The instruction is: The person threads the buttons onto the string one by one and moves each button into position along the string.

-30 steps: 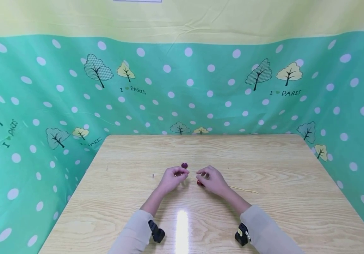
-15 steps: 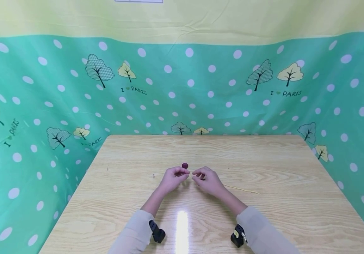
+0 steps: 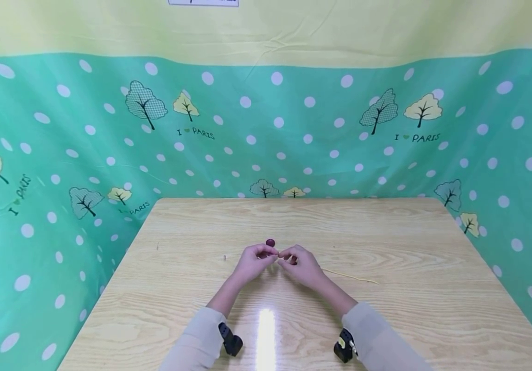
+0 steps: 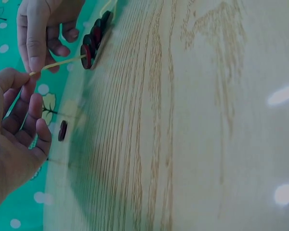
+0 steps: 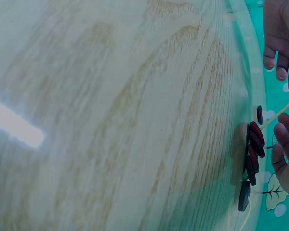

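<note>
Both hands meet above the middle of the table. In the left wrist view, my left hand [image 4: 14, 120] pinches the end of a thin yellow cord [image 4: 62, 62] between thumb and finger. My right hand [image 3: 305, 265] comes in from the other side, its fingertips pinching at that same cord end. From there the cord runs to a row of dark red and blackish round discs [image 4: 86, 57], which look threaded on it; the right hand mostly hides them in the head view. A single dark red disc [image 3: 270, 242] lies apart, just beyond the left hand.
The cord's long tail trails right across the wooden table [image 3: 409, 319]. A tiny object [image 3: 224, 257] lies left of the left hand. Green dotted cloth [image 3: 219, 165] hangs behind and at both sides. Each wrist wears a black camera [image 3: 232, 340].
My right hand has moved left until its fingertips meet the left hand's at the cord end. The discs by it have gone from sight in the head view. The left hand stays nearly still.
</note>
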The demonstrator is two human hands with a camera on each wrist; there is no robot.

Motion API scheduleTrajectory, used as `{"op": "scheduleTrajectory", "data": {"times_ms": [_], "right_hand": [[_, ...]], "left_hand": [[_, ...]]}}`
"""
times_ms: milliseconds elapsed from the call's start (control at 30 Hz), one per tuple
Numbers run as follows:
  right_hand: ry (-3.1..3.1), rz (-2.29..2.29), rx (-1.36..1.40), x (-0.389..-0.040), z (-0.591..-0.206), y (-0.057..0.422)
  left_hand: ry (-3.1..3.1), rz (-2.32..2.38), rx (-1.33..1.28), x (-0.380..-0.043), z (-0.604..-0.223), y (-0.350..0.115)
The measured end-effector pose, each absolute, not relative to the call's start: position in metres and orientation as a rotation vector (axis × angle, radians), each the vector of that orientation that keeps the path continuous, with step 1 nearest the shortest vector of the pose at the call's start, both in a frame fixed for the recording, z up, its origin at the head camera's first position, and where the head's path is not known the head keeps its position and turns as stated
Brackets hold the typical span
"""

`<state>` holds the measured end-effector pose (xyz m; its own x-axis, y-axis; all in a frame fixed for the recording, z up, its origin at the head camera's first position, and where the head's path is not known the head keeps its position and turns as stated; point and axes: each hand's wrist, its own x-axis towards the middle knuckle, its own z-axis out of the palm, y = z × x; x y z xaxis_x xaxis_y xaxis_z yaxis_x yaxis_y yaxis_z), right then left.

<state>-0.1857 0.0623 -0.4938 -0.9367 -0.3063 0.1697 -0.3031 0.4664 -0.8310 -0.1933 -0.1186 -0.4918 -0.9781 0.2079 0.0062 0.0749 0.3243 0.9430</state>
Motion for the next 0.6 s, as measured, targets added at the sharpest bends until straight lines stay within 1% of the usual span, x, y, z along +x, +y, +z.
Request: {"op": "scheduleTrajectory", "data": {"times_ms": [600], "right_hand": [[2.721, -1.511, -0.534, -0.1886, -0.499, 0.0603]], "left_hand": [[2.443, 1.737, 0.255, -0.1937, -0.4946, -0.1197]]}}
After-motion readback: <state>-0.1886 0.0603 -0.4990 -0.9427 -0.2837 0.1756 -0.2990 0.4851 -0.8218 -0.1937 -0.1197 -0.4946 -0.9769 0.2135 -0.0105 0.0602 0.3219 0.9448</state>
